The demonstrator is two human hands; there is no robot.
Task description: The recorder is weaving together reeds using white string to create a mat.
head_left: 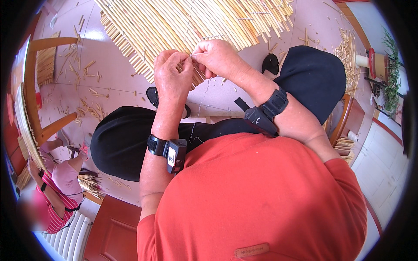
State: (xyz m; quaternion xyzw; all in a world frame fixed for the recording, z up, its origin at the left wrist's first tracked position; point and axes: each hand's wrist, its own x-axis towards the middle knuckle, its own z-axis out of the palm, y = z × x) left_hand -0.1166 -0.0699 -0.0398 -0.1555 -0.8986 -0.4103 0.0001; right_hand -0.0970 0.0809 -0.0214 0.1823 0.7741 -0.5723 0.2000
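A mat of straw-coloured reed sticks lies in front of me, its sticks side by side and bound by rows of thin thread. Over its near edge my hands meet, almost touching. The fingers of my left hand are closed in a pinch, and those of my right hand are bent and pressed together beside it. Between the fingertips runs a thin pale thread, trailing down across my black trousers. The exact grip on it is partly hidden by the fingers.
Cut reed bits litter the tiled floor at left, with a reed heap at far right. A wooden frame stands at left, near a person in a striped top. A wooden stool is on the right.
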